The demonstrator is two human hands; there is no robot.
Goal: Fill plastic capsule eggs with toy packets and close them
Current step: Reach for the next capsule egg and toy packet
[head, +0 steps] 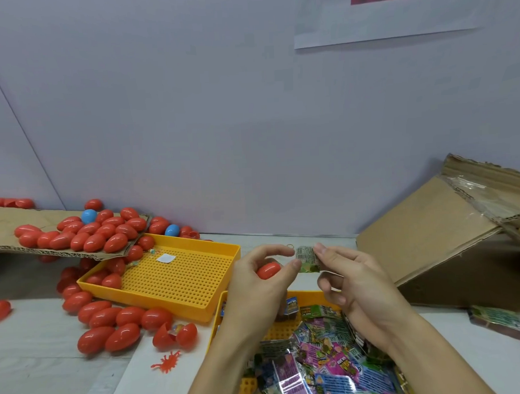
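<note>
My left hand (258, 281) cradles a red capsule egg (268, 270) in its palm and fingers, and its thumb also touches a small green toy packet (307, 259). My right hand (350, 277) pinches the other side of that packet between thumb and forefinger. Both hands are raised above a yellow tray (220, 310) heaped with colourful toy packets (322, 361). Many closed red eggs (109, 321) lie on the table at left, and one split-open red egg (174, 336) sits near them.
A second yellow perforated tray (179, 277) holds a few red eggs. A cardboard flap (4, 229) at back left carries several red eggs and a blue egg (89, 216). A tilted cardboard box (445, 233) stands right. A red toy bug (167, 361) lies nearby.
</note>
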